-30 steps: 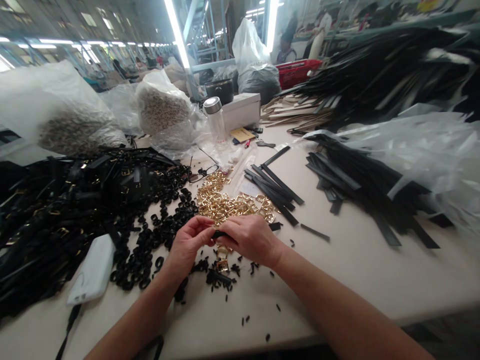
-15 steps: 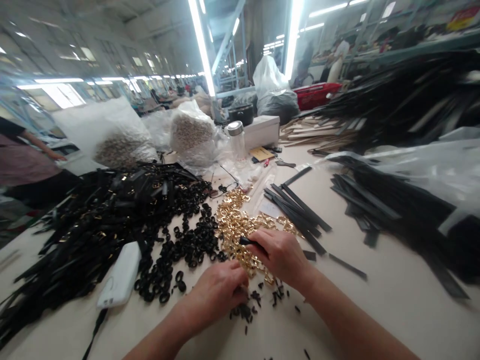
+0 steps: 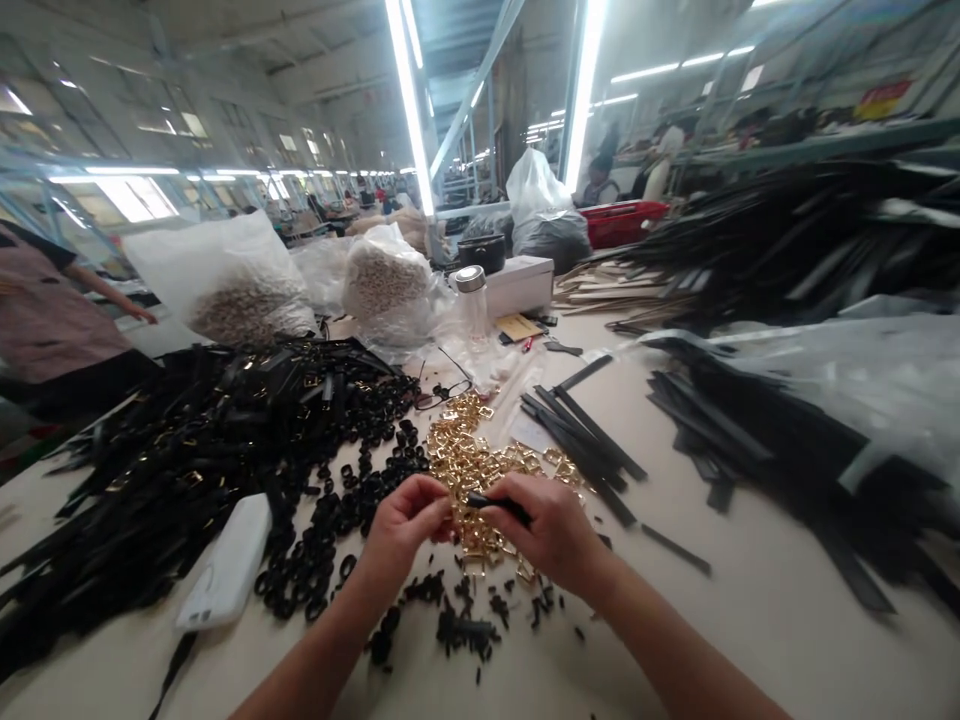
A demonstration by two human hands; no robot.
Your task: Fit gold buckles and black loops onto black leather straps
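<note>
Over the gold buckles (image 3: 459,450), the right hand (image 3: 561,528) grips a black strap (image 3: 491,501) while the left hand (image 3: 400,527) pinches something unclear.

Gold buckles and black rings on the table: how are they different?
The gold buckles shine brightly, while the black rings look dark. The buckles look squarish; the rings look rounder. The buckles lie mostly right of the rings. Both are small and heaped on the table.
</note>
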